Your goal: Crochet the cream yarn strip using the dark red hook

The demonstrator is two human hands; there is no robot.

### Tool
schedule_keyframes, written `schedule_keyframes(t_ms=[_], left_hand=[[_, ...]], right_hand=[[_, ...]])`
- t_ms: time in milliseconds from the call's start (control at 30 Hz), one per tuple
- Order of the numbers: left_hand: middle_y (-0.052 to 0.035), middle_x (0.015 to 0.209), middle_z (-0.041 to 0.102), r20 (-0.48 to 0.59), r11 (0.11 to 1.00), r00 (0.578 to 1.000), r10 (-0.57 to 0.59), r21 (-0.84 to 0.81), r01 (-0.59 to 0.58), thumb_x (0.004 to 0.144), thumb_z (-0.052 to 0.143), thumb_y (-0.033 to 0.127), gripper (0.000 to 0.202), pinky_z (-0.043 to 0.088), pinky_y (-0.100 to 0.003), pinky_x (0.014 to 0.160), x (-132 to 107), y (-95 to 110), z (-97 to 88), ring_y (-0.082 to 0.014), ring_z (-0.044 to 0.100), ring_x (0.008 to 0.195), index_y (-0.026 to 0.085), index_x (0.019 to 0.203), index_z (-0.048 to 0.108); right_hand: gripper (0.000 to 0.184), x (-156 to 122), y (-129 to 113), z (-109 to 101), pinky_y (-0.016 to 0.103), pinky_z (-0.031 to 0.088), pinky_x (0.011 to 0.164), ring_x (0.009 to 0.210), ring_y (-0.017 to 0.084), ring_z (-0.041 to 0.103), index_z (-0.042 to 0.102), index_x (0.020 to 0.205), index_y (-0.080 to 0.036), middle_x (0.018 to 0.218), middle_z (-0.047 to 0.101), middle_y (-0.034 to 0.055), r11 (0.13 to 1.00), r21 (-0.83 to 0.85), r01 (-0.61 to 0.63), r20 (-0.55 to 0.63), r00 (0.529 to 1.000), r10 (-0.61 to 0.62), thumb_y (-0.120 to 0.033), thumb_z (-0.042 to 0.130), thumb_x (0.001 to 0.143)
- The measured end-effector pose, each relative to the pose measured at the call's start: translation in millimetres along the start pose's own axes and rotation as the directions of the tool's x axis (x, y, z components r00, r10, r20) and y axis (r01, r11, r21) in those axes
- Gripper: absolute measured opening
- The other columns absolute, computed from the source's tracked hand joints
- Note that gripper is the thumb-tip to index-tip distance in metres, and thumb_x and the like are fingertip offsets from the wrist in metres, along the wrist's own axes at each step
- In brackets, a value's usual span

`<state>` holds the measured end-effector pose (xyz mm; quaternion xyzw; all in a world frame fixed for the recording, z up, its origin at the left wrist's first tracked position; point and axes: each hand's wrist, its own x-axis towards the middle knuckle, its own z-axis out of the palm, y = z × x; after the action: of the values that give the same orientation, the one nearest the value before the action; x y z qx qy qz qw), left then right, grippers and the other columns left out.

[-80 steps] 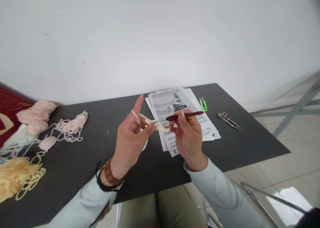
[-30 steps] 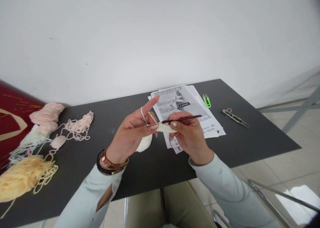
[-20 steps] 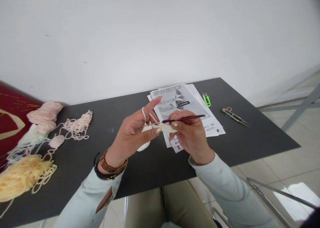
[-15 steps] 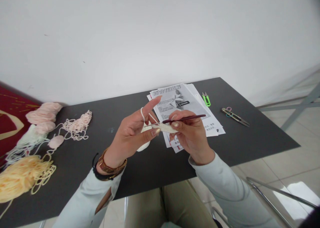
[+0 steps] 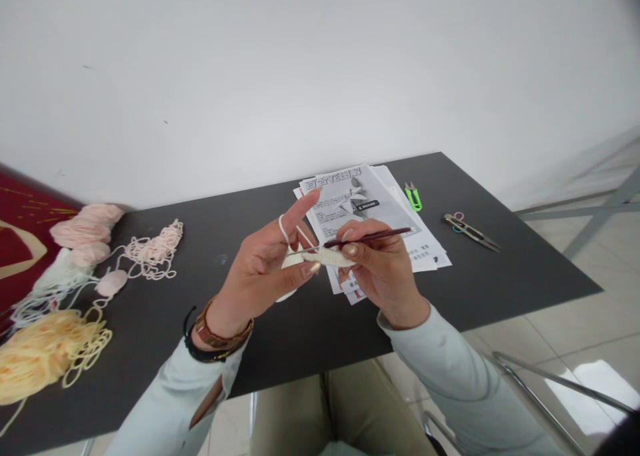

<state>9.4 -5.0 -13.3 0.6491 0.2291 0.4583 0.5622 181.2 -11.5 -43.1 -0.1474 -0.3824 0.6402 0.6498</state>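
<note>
My left hand (image 5: 260, 269) is raised over the dark table (image 5: 165, 316), thumb and fingers pinching a small cream crochet piece (image 5: 327, 257). White yarn (image 5: 284, 233) loops over its outstretched index finger. My right hand (image 5: 383, 269) grips a dark red crochet hook (image 5: 367, 237) like a pencil, the metal tip pointing left into the cream piece. Both hands meet above the near edge of a stack of printed sheets (image 5: 370, 206).
Tangled pale pink yarn (image 5: 153, 249), pink skeins (image 5: 85, 226) and yellow yarn (image 5: 43, 356) lie at the left. Green thread snips (image 5: 413, 196) and metal snips (image 5: 470, 231) lie at the right. A white wall stands behind the table; a metal chair frame (image 5: 550, 393) is at lower right.
The view has shifted slightly. My left index finger has tilted more to the right and the hook has kept working in the cream piece; the hands stay in the same place.
</note>
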Motion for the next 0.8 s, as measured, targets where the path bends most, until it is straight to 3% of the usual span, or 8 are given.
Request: schedule_keyframes(t_ms=[400, 567, 700, 800], left_hand=[[0.0003, 0.083, 0.057, -0.138, 0.937, 0.987, 0.086, 0.349, -0.033, 0.082, 0.069, 0.013, 0.067, 0.045, -0.021, 0.063, -5.1, -0.3, 11.1, -0.0116, 0.051, 0.073, 0.035, 0.141, 0.047], [0.0009, 0.08, 0.057, -0.191, 0.946, 0.978, 0.088, 0.325, -0.022, 0.081, 0.07, 0.016, 0.065, 0.048, -0.023, 0.066, -5.4, -0.7, 14.5, -0.0123, 0.052, 0.074, 0.036, 0.139, 0.05], [0.002, 0.075, 0.052, -0.21, 0.973, 0.976, 0.064, 0.231, -0.014, 0.081, 0.072, 0.017, 0.066, 0.049, -0.025, 0.072, -3.9, -1.9, 16.0, -0.0119, 0.052, 0.076, 0.038, 0.139, 0.05], [0.0019, 0.073, 0.051, -0.221, 0.988, 0.975, 0.035, 0.154, -0.001, 0.08, 0.072, 0.018, 0.065, 0.049, -0.025, 0.069, -3.4, -1.8, 17.3, -0.0123, 0.051, 0.073, 0.037, 0.139, 0.051]], right_hand=[[0.013, -0.8, -0.2, 1.0, 0.016, 0.057, 0.042, 0.054, 0.011, 0.064, 0.075, 0.078, -0.024, 0.076, 0.068, -0.0019, 0.998, -0.06, -0.008, -0.038, 0.999, 0.006, -0.018, 0.084, 0.072], [0.013, -0.7, 1.2, 1.9, 0.017, 0.057, 0.044, 0.056, 0.011, 0.064, 0.074, 0.078, -0.024, 0.078, 0.068, -0.0022, 0.997, -0.073, -0.011, -0.049, 0.999, 0.008, -0.018, 0.084, 0.072], [0.013, -0.6, 2.1, 1.1, 0.02, 0.058, 0.057, 0.065, 0.012, 0.066, 0.073, 0.079, -0.023, 0.078, 0.068, -0.0017, 0.993, -0.12, 0.017, -0.106, 0.994, -0.029, -0.023, 0.084, 0.073], [0.013, 0.0, 1.0, -0.3, 0.018, 0.055, 0.061, 0.064, 0.01, 0.063, 0.072, 0.081, -0.022, 0.077, 0.068, -0.0019, 0.99, -0.138, 0.026, -0.148, 0.988, -0.046, -0.03, 0.082, 0.077]])
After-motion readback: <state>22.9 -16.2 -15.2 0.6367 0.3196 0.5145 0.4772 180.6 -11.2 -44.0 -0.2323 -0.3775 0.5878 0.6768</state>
